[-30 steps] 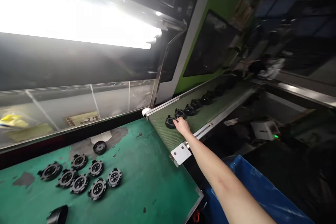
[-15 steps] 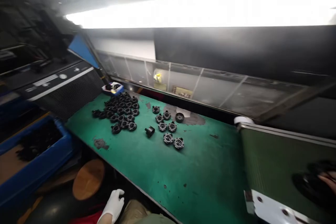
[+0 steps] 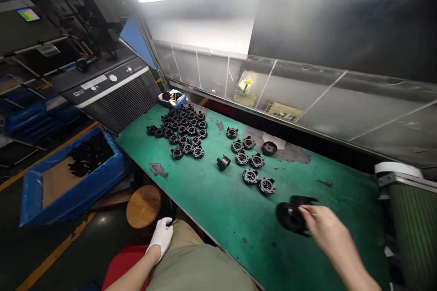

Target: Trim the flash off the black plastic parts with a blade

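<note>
Your green bench [image 3: 211, 204] carries a dense cluster of black round parts [image 3: 183, 130] toward its left end, just beside a small blue tray [image 3: 164, 102]. Nearer its middle, you have seven looser parts [image 3: 250, 176], one tipped piece [image 3: 223, 163] and a plainer disc [image 3: 269, 148] on worn grey surface [image 3: 296, 155].

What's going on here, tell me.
The person's bare right hand grips at least one black round part, motion-blurred, over the green table. The white-gloved left hand is down at the lap. Similar parts lie on the table: a dense cluster farther left and a looser group nearer the right hand.
</note>
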`<state>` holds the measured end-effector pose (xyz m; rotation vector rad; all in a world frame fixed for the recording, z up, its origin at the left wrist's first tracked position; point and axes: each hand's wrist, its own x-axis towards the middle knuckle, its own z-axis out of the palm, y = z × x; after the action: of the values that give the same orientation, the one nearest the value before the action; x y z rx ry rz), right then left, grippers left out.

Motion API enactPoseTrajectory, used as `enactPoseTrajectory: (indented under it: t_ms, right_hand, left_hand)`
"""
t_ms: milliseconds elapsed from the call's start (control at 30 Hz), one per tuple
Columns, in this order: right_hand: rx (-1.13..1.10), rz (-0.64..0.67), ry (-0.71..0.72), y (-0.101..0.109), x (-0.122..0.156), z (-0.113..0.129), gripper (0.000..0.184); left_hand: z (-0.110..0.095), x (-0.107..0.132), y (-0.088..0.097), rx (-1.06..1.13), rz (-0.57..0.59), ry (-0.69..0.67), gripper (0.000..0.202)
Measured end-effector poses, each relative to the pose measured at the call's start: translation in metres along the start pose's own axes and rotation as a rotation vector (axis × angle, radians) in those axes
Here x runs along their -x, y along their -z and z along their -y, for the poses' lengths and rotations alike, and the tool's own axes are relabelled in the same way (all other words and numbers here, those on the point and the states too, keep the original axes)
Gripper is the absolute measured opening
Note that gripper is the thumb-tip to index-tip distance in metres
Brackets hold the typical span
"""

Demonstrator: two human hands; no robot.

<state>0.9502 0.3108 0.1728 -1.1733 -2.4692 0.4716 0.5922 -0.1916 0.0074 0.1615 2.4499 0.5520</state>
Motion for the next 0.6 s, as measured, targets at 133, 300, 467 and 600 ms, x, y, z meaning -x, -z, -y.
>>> enactPoseTrajectory:
  t_ms: [133,300,467,600]
  right_hand:
    - [-0.016,0.173,-0.076,-0.126,0.006,0.094,0.051]
    - [0.036,0.269,-0.339,-0.222,-0.006,0.186,0.026]
    - [0.089,0.295,-0.598,-0.252,-0.008,0.232,0.034]
    - [0.129,0.274,-0.718,-0.252,0.002,0.247,0.032]
  left_hand:
    - [0.003,-0.097,0.065,0.001,-0.064,-0.100,0.039]
    - [-0.007,-0.252,0.179,-0.116,-0.093,-0.217,0.036]
    - [-0.026,-0.380,0.287,-0.327,-0.178,-0.238,0.049]
    - [-0.034,-0.445,0.333,-0.460,-0.207,-0.269,0.031]
